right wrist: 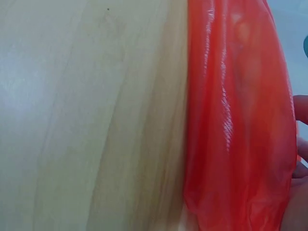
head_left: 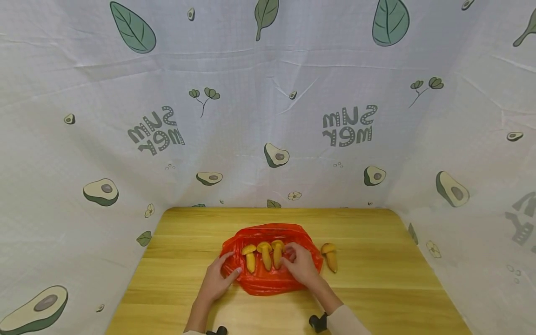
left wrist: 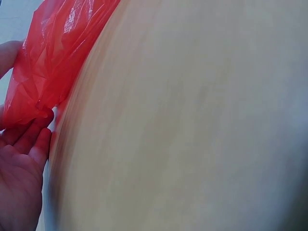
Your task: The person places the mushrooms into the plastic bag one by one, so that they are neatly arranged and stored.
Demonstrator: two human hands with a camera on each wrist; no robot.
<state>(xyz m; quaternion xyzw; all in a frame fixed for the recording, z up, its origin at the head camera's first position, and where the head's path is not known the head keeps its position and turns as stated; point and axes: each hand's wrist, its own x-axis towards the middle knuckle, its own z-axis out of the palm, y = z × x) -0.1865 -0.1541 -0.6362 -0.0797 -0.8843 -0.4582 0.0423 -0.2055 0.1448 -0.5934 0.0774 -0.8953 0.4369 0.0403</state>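
A red plastic bag (head_left: 268, 287) lies spread on the table. Three yellow mushrooms rest on it in a row: a left one (head_left: 250, 258), a middle one (head_left: 265, 256) and a right one (head_left: 278, 255). At the bag's left side, my left hand (head_left: 215, 280) touches the plastic, thumb and forefinger spread; its fingers show against the bag's edge in the left wrist view. My right hand (head_left: 302, 266) reaches over the bag, its fingertips beside the right mushroom, without a visible pinch around it. Another yellow mushroom (head_left: 330, 258) lies on the wood right of the bag.
The wooden table (head_left: 377, 288) extends around the bag on both sides. A pale cloth (head_left: 243, 130) printed with avocados and leaves hangs behind it and along both sides.
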